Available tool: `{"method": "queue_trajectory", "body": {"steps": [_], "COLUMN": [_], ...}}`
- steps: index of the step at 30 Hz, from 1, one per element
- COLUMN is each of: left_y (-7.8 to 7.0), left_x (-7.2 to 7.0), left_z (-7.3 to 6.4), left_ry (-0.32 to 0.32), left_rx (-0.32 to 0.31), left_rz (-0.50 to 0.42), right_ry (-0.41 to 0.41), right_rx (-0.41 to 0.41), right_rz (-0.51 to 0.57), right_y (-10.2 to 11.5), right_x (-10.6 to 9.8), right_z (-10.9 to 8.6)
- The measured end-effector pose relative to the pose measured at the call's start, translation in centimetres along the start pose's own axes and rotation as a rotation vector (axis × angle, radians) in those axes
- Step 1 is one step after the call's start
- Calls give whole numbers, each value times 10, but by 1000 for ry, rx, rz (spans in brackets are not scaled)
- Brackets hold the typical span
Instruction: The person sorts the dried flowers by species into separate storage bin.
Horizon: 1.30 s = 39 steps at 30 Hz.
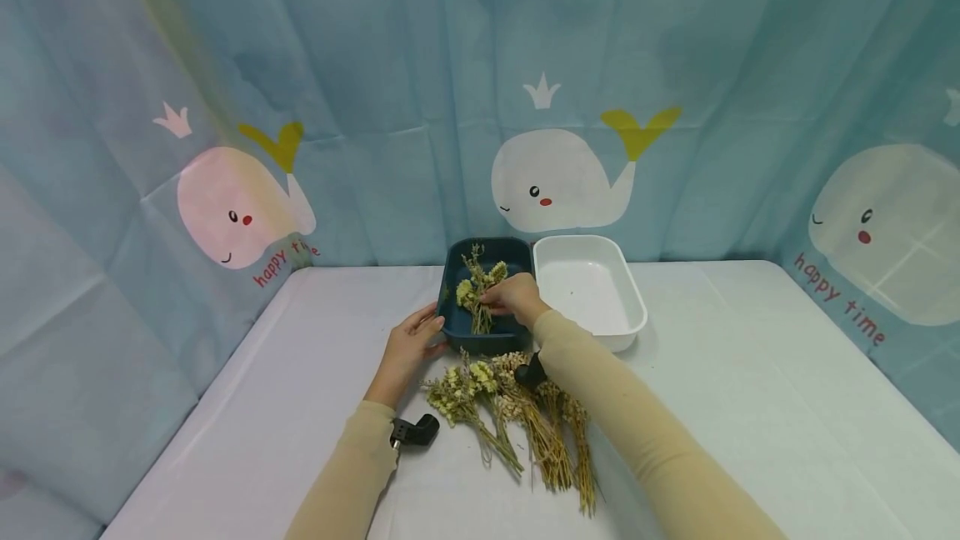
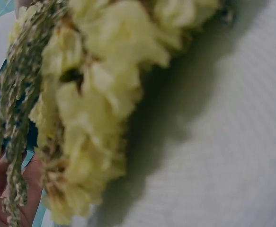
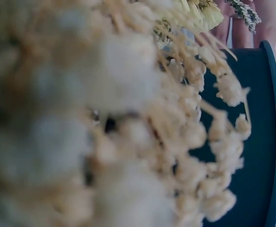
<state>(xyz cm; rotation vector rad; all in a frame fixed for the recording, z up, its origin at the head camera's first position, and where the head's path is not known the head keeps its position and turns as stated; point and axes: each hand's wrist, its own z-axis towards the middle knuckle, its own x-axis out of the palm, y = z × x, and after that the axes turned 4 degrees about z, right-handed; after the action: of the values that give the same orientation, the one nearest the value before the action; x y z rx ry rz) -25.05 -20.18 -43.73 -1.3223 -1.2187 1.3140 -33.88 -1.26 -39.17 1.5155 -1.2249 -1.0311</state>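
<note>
1. Right fingers (image 1: pixel 495 297) pinch a yellow dried sprig (image 1: pixel 467 293), mid-frame, within dark tray (image 1: pixel 483 346) outline.
2. Left fingers (image 1: pixel 426 327) fairly straight, touching tray's left side.
3. Dried bunches (image 1: pixel 546 444) on bench (image 1: pixel 720 390), lower centre.

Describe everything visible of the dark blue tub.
The dark blue tub is rectangular with rounded corners, a thin rim and smooth walls, plastic by its look. It stands upright, open-topped, on the white-covered table, beside the white tub. The left hand touches its near left corner; the right hand holds dried flowers within it, whether touching its floor is unclear.
</note>
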Motion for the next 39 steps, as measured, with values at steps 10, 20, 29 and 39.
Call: {"method": "queue_trajectory", "body": {"steps": [10, 20, 29, 39], "left_y": [0, 2, 2, 1], "left_x": [0, 1, 1, -2], "left_z": [0, 1, 2, 3], "left_ry": [0, 0, 6, 8], "left_rx": [8, 1, -1, -9], "left_rz": [-3, -14, -7, 0], "right_ry": [1, 10, 113, 162], "right_rx": [11, 10, -14, -44], "right_rz": [-68, -55, -12, -52], "right_y": [3, 16, 28, 12], "right_x": [2, -8, -37, -73], "right_z": [-6, -11, -34, -80]}}
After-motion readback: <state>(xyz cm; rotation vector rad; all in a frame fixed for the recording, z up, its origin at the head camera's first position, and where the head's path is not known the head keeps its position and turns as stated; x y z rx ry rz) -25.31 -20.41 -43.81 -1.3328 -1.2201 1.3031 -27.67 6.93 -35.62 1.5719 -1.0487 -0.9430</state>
